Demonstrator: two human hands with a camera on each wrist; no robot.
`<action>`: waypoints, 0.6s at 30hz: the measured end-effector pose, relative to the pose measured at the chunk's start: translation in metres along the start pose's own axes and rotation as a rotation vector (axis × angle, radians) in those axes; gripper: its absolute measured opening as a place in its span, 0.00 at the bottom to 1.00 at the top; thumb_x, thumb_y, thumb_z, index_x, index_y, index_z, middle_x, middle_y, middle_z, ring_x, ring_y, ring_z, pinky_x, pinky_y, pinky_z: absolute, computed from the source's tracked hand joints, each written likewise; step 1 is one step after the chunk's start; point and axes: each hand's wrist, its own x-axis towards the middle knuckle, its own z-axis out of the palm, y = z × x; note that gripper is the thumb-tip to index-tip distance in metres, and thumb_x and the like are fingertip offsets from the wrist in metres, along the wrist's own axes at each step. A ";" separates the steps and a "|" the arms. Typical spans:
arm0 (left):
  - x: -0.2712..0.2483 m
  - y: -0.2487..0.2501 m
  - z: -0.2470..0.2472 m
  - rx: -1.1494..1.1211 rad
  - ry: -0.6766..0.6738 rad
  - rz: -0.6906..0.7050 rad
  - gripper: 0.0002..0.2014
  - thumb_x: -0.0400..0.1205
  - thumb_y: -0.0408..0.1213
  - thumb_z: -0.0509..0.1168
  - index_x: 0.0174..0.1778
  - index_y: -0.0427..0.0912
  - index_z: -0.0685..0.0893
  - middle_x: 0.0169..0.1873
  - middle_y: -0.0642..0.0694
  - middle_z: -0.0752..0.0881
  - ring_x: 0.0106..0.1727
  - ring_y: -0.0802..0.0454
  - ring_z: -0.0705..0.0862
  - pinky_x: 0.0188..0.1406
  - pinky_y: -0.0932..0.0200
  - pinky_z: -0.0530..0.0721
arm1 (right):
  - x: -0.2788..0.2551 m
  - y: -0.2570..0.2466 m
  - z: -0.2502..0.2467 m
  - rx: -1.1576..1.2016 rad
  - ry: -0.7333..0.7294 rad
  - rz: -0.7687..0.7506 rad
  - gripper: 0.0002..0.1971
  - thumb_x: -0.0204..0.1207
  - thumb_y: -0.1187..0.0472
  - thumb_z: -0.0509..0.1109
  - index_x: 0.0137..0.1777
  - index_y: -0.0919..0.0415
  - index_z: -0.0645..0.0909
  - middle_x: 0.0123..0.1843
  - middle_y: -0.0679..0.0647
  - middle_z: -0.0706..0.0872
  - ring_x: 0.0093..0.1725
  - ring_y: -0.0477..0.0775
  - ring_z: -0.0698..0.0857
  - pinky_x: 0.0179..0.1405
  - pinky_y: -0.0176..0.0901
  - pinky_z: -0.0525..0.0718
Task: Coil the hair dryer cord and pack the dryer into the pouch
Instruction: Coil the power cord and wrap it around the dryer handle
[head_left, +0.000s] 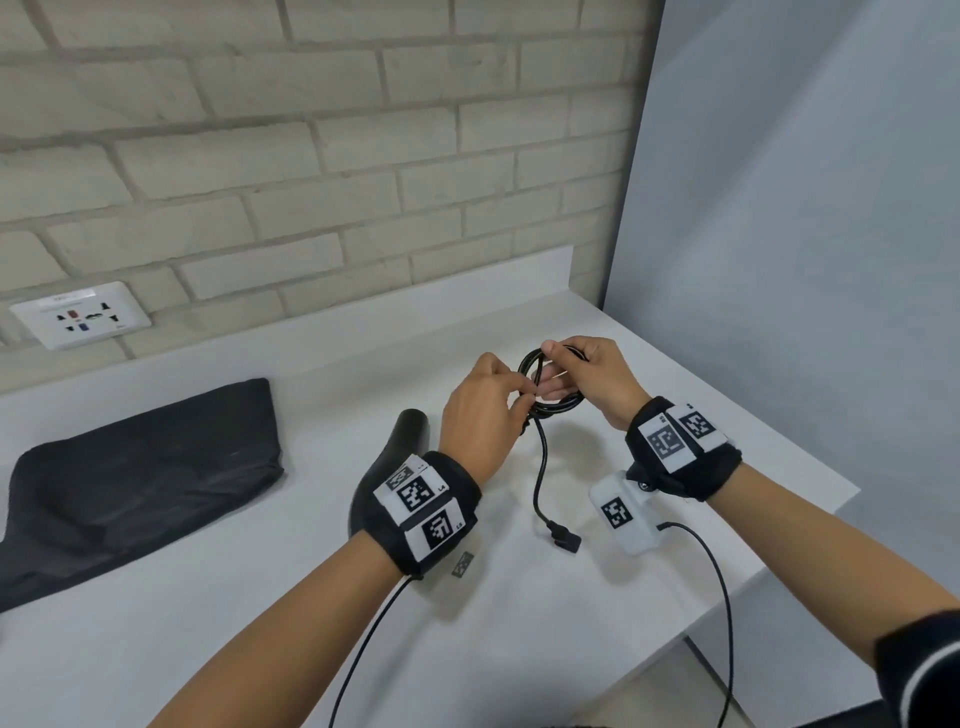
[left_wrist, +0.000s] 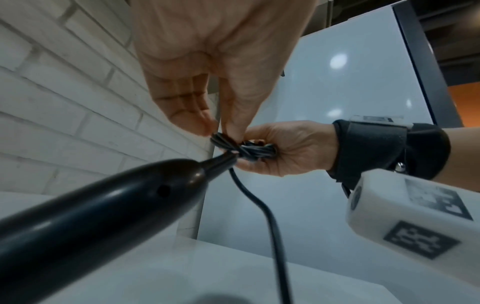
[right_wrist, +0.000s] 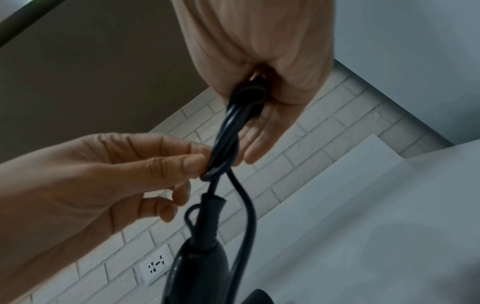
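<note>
Just right of frame centre, above the white table (head_left: 675, 415), the black cord (head_left: 550, 402) is sitting in a small coil. Right hand (head_left: 597, 379) is gripping the coil's loops; left hand (head_left: 475, 410) is pinching its near edge. One strand is trailing down to the plug (head_left: 563, 538) lying on the table. Lower left of the hands, the hair dryer (head_left: 402, 434) is lying partly behind the left wrist. Far left, the dark pouch (head_left: 140, 483) is lying flat.
</note>
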 end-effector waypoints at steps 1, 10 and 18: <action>0.000 0.001 0.003 0.012 0.004 -0.013 0.10 0.80 0.40 0.65 0.55 0.44 0.87 0.49 0.44 0.79 0.40 0.48 0.79 0.40 0.60 0.70 | 0.001 0.000 0.000 0.004 0.028 -0.007 0.09 0.81 0.62 0.64 0.39 0.63 0.77 0.32 0.61 0.83 0.20 0.46 0.85 0.25 0.34 0.86; 0.024 0.008 0.019 -0.045 0.032 -0.158 0.11 0.79 0.40 0.67 0.45 0.33 0.86 0.40 0.42 0.76 0.42 0.47 0.77 0.43 0.58 0.72 | 0.004 0.006 0.001 -0.047 0.145 -0.103 0.09 0.80 0.60 0.65 0.38 0.57 0.77 0.32 0.56 0.85 0.22 0.41 0.85 0.22 0.31 0.79; 0.035 0.004 0.006 -0.563 -0.223 -0.417 0.15 0.80 0.41 0.66 0.29 0.39 0.76 0.25 0.44 0.77 0.26 0.50 0.75 0.29 0.60 0.78 | 0.005 0.026 -0.007 -0.372 0.248 -0.259 0.10 0.80 0.55 0.64 0.43 0.61 0.76 0.25 0.47 0.81 0.22 0.37 0.78 0.32 0.35 0.74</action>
